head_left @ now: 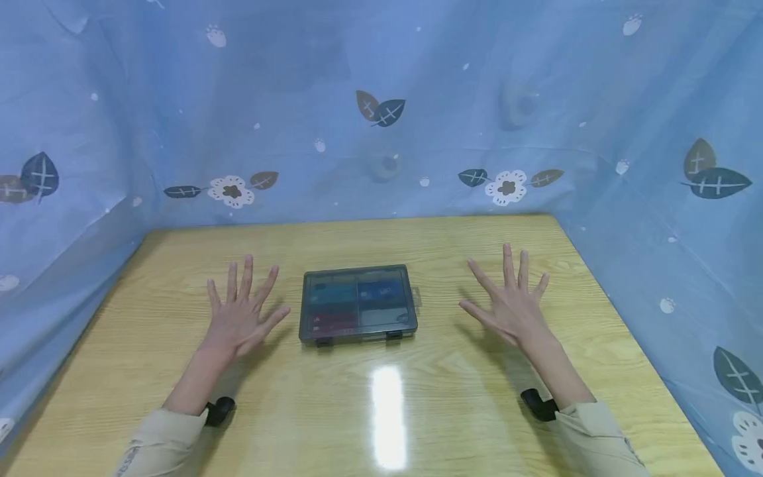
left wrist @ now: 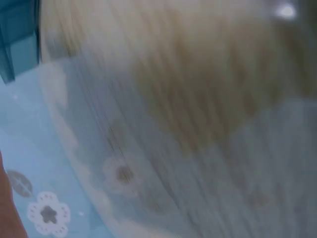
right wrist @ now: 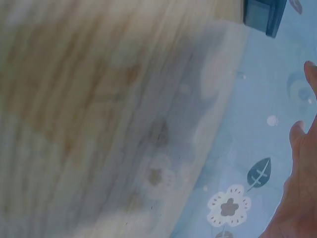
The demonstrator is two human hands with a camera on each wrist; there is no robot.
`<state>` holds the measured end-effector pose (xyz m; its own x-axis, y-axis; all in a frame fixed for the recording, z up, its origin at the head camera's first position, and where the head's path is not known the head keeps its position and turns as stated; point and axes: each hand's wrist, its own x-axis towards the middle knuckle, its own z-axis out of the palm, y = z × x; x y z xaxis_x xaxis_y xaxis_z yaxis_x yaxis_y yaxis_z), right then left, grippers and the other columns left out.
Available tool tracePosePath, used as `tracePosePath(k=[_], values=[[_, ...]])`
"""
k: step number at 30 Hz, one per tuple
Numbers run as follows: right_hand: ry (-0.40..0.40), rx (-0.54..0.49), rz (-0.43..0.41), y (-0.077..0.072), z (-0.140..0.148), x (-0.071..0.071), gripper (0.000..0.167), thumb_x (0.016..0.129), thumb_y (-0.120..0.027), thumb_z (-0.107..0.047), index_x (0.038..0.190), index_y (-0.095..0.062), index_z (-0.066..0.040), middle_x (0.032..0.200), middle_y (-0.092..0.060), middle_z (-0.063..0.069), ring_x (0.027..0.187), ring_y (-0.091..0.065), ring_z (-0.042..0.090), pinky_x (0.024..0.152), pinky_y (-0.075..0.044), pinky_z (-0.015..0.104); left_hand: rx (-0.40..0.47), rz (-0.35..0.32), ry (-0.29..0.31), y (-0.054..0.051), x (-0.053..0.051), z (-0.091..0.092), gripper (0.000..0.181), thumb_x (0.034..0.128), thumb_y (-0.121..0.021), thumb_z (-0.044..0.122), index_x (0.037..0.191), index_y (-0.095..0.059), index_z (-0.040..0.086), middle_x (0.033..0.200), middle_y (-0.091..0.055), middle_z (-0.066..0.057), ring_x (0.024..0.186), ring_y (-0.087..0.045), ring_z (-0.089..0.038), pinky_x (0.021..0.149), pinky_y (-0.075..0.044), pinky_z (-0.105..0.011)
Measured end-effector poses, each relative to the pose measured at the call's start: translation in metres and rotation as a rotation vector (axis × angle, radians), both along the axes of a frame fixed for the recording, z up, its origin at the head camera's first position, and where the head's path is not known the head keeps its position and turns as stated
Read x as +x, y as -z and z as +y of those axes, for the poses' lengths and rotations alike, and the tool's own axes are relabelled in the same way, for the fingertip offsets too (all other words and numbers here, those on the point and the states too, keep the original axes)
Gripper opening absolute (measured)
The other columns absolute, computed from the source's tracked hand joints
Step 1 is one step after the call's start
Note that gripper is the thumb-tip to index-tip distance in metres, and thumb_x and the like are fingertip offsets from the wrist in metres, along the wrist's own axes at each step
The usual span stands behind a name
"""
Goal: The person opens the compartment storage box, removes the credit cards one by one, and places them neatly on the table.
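Observation:
A flat dark-framed case (head_left: 359, 303) with a see-through lid lies at the middle of the table, with teal, blue and red contents showing through. Left of it, my left hand (head_left: 238, 318) has its fingers spread and holds nothing. On the other side my right hand (head_left: 512, 308) is spread the same way, farther from the case. Neither hand touches the case. A corner of the case (left wrist: 22, 37) shows at the top left of the left wrist view, and another corner (right wrist: 262, 17) at the top right of the right wrist view.
The wooden table (head_left: 453, 411) reflects a bright light near its front. Blue patterned cloth (head_left: 298, 119) hangs behind it and along both sides. A black wrist device (head_left: 219, 411) is on the left wrist and another (head_left: 539, 404) on the right.

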<state>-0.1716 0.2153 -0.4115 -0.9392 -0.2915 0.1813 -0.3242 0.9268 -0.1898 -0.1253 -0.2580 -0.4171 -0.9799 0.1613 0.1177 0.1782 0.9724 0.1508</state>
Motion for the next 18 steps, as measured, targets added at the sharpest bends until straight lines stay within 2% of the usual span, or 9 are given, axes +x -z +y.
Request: tracePosePath(k=[6,12,15,18], values=[[-0.006,-0.001,-0.006,-0.002,0.001,0.01,0.077,0.089,-0.047,-0.066,0.153,-0.015,-0.037,0.155,0.024,0.015,0.137,0.023,0.044,0.093,0.009,0.084,-0.003,0.046,0.085,-0.001,-0.001,0.024,0.077,0.0934,-0.043,0.062,0.154,-0.008,0.032,0.159,0.018,-0.009,0.142,0.023,-0.032,0.106,0.012,-0.072],[-0.063,0.002,0.017,-0.003,-0.01,0.019,0.076,0.089,-0.049,-0.064,0.153,-0.016,-0.037,0.156,0.021,0.017,0.138,0.019,0.048,0.092,0.004,0.086,-0.045,0.065,0.117,-0.003,0.004,0.035,0.077,0.0917,-0.037,0.069,0.154,-0.012,0.032,0.16,0.013,-0.01,0.143,0.019,-0.034,0.107,0.005,-0.074],[-0.103,0.003,0.013,-0.002,-0.021,0.025,0.076,0.089,-0.05,-0.063,0.153,-0.018,-0.037,0.157,0.019,0.016,0.139,0.016,0.048,0.092,-0.001,0.087,-0.027,0.027,0.143,-0.003,0.009,0.036,0.076,0.0933,-0.036,0.067,0.154,-0.013,0.029,0.16,0.013,-0.012,0.143,0.018,-0.035,0.108,0.005,-0.073],[-0.16,-0.006,-0.004,0.0,-0.034,0.031,0.075,0.089,-0.052,-0.061,0.152,-0.02,-0.036,0.158,0.015,0.016,0.14,0.013,0.048,0.094,-0.007,0.086,0.064,-0.06,0.216,-0.003,0.014,0.035,0.073,0.0974,-0.039,0.058,0.155,-0.006,0.027,0.159,0.017,-0.009,0.143,0.015,-0.036,0.109,0.002,-0.072]])
